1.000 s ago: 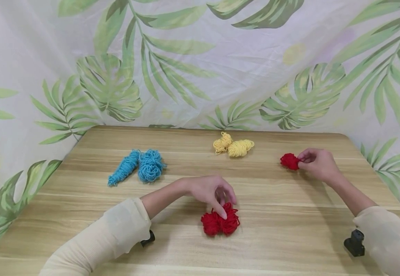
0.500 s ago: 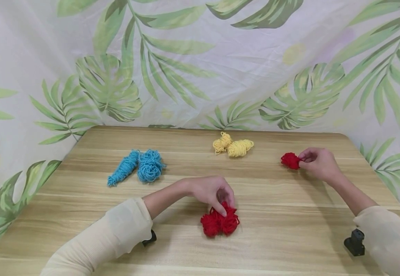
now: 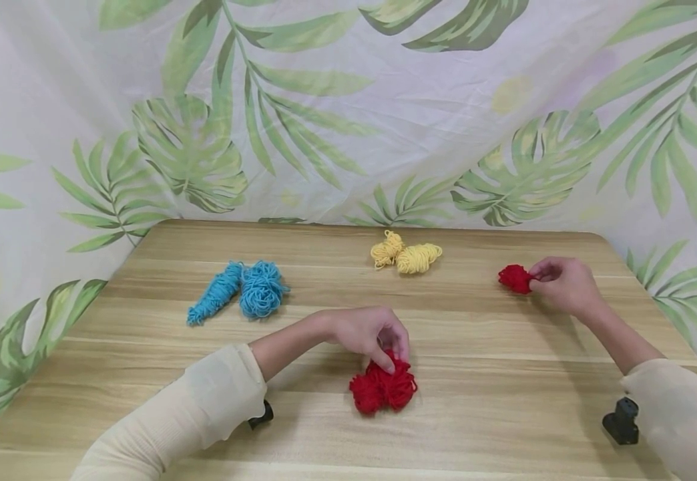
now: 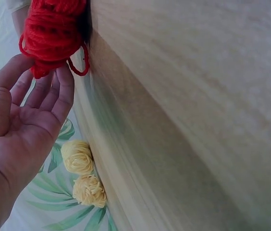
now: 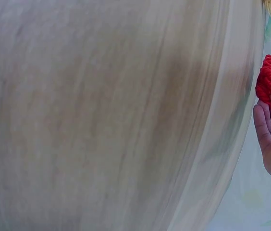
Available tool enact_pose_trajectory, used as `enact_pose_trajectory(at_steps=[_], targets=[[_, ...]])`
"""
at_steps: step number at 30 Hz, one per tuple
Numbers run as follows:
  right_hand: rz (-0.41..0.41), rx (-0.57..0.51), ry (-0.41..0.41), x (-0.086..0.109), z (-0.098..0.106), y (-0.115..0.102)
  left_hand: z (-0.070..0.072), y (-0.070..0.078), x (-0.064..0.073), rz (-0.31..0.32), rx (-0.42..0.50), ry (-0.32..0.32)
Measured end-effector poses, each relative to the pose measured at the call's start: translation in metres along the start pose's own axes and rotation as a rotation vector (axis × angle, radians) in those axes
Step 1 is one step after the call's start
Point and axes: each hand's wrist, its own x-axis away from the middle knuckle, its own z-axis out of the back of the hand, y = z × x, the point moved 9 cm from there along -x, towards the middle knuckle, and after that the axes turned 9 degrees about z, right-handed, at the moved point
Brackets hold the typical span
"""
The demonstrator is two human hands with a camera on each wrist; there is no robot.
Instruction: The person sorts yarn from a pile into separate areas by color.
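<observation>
Two red yarn bundles lie side by side near the front middle of the table, in the head view. My left hand (image 3: pixel 366 334) reaches over from behind and pinches the right-hand red yarn bundle (image 3: pixel 399 387) by its far end, thumb on top. The other red yarn bundle (image 3: pixel 366 394) touches it. In the left wrist view the fingertips meet the end of the red yarn (image 4: pixel 54 38), a loose loop hanging beside them. Farther right, my right hand (image 3: pixel 565 284) pinches a smaller red yarn bundle (image 3: pixel 515 279) by its right end, thumb against it in the right wrist view.
Two blue yarn bundles (image 3: pixel 262 288) lie at the left of the wooden table (image 3: pixel 475 427). Near the back edge are two yellow yarn bundles (image 3: pixel 418 258). A leaf-printed cloth (image 3: pixel 324 100) hangs behind the table.
My right hand has shifted a little to the right with the small red yarn bundle. The left hand's fingers have come down and closed more on their red yarn bundle.
</observation>
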Motion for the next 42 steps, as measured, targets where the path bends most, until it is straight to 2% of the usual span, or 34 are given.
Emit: enact_pose_trajectory(at_steps=[8,14,21,37,42], targets=[[0.014,-0.006,0.011,0.003,0.004,0.003,0.004,0.000,-0.001,0.003,0.053,0.024],[-0.003,0.003,0.000,0.004,0.005,0.012,0.012,0.005,-0.002,-0.013,0.012,0.115],[-0.016,0.002,-0.001,0.007,0.004,0.015,0.022,0.007,-0.003,-0.015,0.046,0.210],[-0.027,-0.037,-0.011,0.009,0.003,0.020,0.044,0.015,-0.010,-0.031,0.061,0.424],[-0.028,-0.038,-0.002,0.010,0.005,0.021,0.048,0.017,-0.012,-0.005,0.078,0.459]])
